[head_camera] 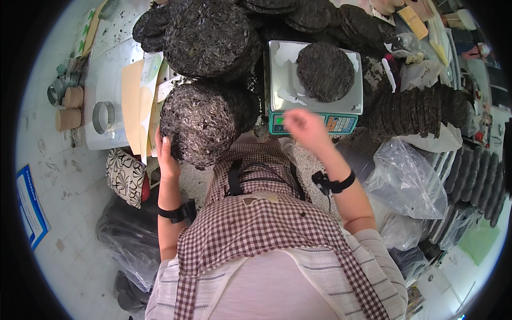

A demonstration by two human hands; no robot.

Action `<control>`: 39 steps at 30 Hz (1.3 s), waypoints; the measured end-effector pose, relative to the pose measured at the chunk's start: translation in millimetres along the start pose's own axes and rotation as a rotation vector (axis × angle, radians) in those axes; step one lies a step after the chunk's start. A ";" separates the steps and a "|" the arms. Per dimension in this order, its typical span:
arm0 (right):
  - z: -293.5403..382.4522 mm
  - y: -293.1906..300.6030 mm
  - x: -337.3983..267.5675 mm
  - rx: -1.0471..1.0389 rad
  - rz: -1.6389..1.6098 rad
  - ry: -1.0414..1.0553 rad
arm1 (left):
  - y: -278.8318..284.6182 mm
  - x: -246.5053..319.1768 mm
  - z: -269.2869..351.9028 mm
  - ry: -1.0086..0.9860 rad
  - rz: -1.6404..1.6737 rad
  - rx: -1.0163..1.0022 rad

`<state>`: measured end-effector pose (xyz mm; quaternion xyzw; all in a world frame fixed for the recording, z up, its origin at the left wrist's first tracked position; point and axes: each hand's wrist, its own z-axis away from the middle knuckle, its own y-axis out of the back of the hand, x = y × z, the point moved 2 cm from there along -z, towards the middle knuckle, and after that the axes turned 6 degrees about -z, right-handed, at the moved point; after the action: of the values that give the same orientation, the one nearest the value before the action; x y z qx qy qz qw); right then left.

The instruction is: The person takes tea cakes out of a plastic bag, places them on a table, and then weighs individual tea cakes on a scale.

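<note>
My left hand (pixel 167 154) rests with its fingers fairly straight against the left side of a near stack of round, dark cakes (pixel 199 124) that look like dried seaweed. My right hand (pixel 303 126), blurred and with its fingers bent, hovers over the front panel of a digital scale (pixel 315 120). Whether anything small is between those fingers cannot be made out. One flat round seaweed cake (pixel 325 73) lies on the scale's metal pan (pixel 285 86), right of its middle. Beyond the near stack stands another large stack of cakes (pixel 208 38).
Right of the scale, a row of cakes (pixel 412 112) stands on edge. Clear plastic bags (pixel 408 182) hang below it. More cakes (pixel 310 16) lie behind the scale. To the left are paper sheets (pixel 132 104), a metal ring (pixel 103 117) and wooden cylinders (pixel 69 120).
</note>
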<state>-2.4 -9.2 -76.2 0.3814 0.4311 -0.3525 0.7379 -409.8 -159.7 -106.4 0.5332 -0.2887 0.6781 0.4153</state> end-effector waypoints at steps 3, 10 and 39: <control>-48.2 48.2 -4.7 0.477 0.570 0.489 | 4.5 -5.2 -6.7 0.008 0.128 0.025; -71.9 81.7 -1.8 0.455 0.678 0.190 | 31.7 18.9 4.2 -0.155 -0.272 0.263; 4.6 125.5 -13.1 0.233 0.443 0.894 | -296.1 89.7 60.1 -0.524 -0.818 -0.129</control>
<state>100.9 47.0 -30.3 0.6570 0.5712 -0.0357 0.4907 -130.5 -42.4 -19.3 0.7288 -0.1916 0.2830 0.5932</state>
